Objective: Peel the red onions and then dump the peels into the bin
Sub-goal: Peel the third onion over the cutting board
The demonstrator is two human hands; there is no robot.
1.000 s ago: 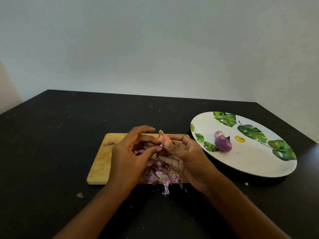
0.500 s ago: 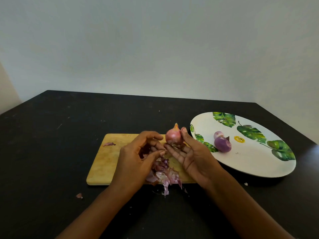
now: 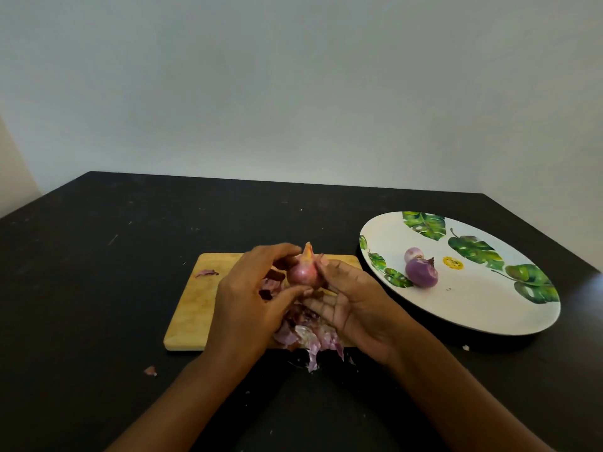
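The left hand (image 3: 248,301) and right hand (image 3: 355,305) cover the cutting board's (image 3: 195,301) middle; forearms (image 3: 182,402) cropped below.

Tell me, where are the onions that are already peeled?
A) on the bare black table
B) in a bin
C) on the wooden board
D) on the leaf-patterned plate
D: the two peeled onions lie on the leaf-patterned plate, to the right of the wooden board, while the left hand and right hand hold a skin-on red onion above that board.
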